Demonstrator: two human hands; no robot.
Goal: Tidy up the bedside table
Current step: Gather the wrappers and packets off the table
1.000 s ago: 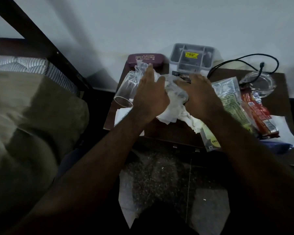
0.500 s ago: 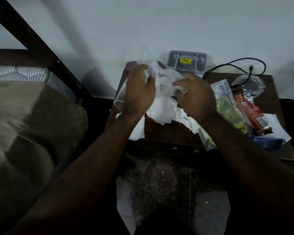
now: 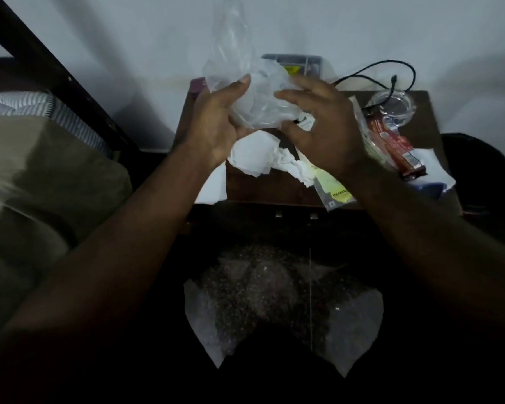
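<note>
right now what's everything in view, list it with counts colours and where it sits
clear plastic bag: 1, transparent, held up between both hands above the table
crumpled tissues: several, white, table's near left
organiser tray: 1, grey with yellow label, back of table by the wall
cable: 1, black, back right
glass ashtray: 1, clear, back right
snack wrapper: 1, red, right side
yellow-printed packet: 1, clear and yellow, overhanging the front edge
bedside table: 1, dark brown, against the wall
bed: 1, olive cover, left
left hand: 1, gripping the bag
right hand: 1, gripping the bag
</note>
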